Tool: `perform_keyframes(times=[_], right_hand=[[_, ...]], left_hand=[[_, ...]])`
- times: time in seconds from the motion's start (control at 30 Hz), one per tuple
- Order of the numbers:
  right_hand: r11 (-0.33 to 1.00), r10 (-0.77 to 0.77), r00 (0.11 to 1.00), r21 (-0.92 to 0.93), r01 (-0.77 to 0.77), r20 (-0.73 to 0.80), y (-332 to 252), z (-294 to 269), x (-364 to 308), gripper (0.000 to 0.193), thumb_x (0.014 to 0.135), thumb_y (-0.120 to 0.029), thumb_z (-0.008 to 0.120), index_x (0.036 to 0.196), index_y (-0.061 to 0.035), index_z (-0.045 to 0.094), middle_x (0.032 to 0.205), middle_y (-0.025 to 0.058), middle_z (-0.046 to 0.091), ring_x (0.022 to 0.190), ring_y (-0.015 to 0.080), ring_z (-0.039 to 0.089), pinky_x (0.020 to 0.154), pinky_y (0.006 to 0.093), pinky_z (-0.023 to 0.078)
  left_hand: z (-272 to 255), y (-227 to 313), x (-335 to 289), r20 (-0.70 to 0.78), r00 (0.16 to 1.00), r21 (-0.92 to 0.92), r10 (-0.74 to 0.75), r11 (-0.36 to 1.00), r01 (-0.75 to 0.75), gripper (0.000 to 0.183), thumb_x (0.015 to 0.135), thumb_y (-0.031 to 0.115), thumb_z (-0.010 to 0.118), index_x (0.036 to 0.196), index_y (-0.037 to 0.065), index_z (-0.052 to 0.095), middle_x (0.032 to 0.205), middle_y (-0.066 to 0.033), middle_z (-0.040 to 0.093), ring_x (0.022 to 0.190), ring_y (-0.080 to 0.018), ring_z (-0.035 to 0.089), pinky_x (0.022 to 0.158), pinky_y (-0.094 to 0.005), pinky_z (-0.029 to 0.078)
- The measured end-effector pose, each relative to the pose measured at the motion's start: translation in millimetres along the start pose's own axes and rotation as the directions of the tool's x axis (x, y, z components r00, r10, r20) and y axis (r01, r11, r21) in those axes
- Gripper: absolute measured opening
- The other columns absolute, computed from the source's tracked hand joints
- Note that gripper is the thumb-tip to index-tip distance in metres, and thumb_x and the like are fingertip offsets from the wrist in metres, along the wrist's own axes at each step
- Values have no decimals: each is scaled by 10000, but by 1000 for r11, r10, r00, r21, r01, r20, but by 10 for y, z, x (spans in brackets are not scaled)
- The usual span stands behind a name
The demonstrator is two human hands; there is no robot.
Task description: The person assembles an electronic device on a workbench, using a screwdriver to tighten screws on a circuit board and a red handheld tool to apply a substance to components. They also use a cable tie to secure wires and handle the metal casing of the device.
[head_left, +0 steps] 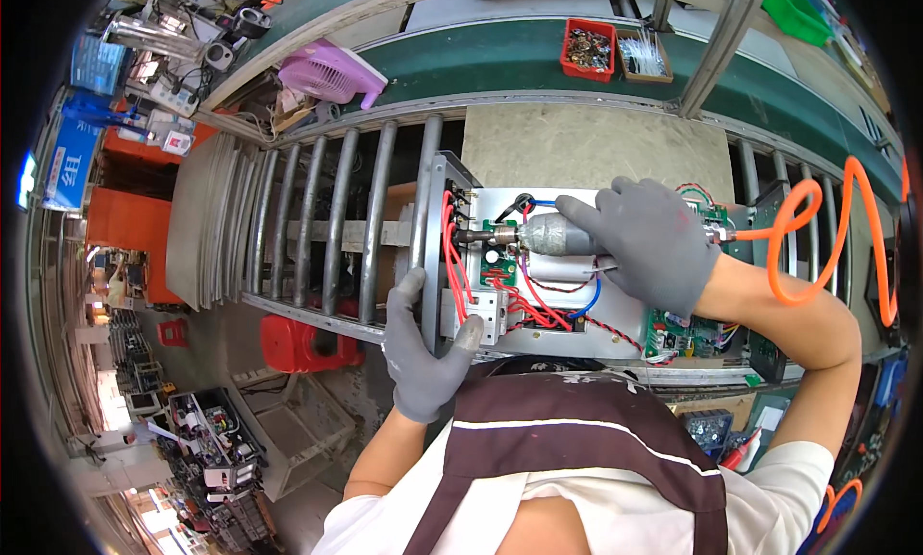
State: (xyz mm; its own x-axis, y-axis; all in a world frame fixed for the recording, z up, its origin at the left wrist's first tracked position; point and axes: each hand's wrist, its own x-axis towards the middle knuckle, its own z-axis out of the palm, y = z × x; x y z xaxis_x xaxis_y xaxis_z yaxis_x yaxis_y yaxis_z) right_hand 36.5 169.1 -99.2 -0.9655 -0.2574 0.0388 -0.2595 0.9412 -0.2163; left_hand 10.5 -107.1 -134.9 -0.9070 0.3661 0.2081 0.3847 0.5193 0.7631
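The right hand (649, 242), in a gray glove, is wrapped tight around a silver power tool (556, 236). The tool lies sideways above an open metal box (608, 339), and its tip points left at the box's end wall (436, 257) (I can't tell if it touches). A curly orange hose (781, 238) runs from the tool's back end.

The left hand (421, 355), gloved too, has its thumb and fingers spread apart, with the end wall between them. I can't tell if it squeezes. Its thumb is at a pale block (488, 315). Red wires (455, 257) run down to this block.

The box sits over a row of metal rollers (336, 223).
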Motion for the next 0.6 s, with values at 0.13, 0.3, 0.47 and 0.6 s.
perform_keyframes(times=[0.13,0.3,0.47,0.6], right_hand=[[998,-6,1000,60,5,14,35,65,37,503,666,-119,664,1147,-110,518,794,82,563,819,268,551,685,407,443],[990,19,1000,138,-21,17,-37,29,52,313,762,-237,639,1021,-81,558,837,129,610,881,293,580,743,421,467],[964,24,992,261,-56,124,125,-204,-16,536,671,-211,684,1170,-95,527,930,135,601,937,288,559,794,388,459],[758,245,969,616,-215,37,726,-491,155,560,639,-210,708,1141,-20,545,986,124,629,883,215,603,751,338,458]], left_hand=[[24,55,6,-22,999,-58,-35,998,34,698,703,192,711,1259,-57,372,1180,-176,472,1092,-236,476,961,-353,359],[11,-28,36,-72,997,29,3,1000,-1,676,690,174,729,1244,-28,399,1136,-142,480,991,-213,514,886,-338,405],[-54,146,39,-141,970,265,199,952,-157,430,689,155,727,1031,4,515,1024,-143,457,869,-235,491,764,-346,411],[-209,205,189,80,984,612,161,771,-175,407,699,235,696,1013,8,568,1006,-200,441,906,-344,458,783,-435,378]])
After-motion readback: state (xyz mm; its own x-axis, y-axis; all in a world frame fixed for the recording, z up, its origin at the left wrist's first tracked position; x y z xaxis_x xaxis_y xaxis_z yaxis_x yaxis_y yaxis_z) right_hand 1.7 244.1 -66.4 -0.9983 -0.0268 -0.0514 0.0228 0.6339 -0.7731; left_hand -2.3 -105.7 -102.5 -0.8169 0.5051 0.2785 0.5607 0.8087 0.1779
